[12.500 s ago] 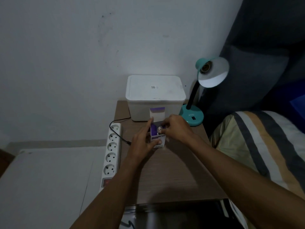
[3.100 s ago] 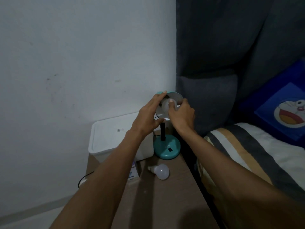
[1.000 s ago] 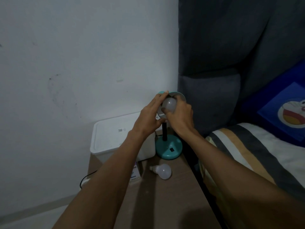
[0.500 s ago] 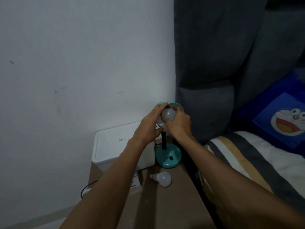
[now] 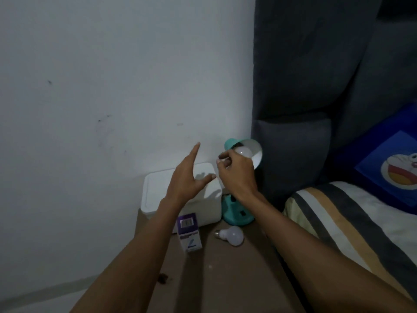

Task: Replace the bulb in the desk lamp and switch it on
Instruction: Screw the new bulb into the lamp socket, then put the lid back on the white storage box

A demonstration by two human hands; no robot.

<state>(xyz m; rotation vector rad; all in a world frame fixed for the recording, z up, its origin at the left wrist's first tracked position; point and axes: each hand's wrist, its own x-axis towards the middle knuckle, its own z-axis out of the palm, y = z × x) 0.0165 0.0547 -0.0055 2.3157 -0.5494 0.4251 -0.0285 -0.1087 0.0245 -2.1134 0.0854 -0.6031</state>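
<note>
At lamp shade (image 5: 256, 152) — right hand (image 5: 235, 175) pinching bulb (image 5: 243, 152) | left hand (image 5: 188, 177) spread, free

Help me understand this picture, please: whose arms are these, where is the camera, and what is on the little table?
No machine here: a person wears a camera on the head, looking down at their own arms. The right hand grips a white bulb at the shade of a teal desk lamp. The left hand is open, holding nothing. On the wooden table lie a second bulb, a small purple-and-white box and a white lidded container. A bed sits to the right.
</note>
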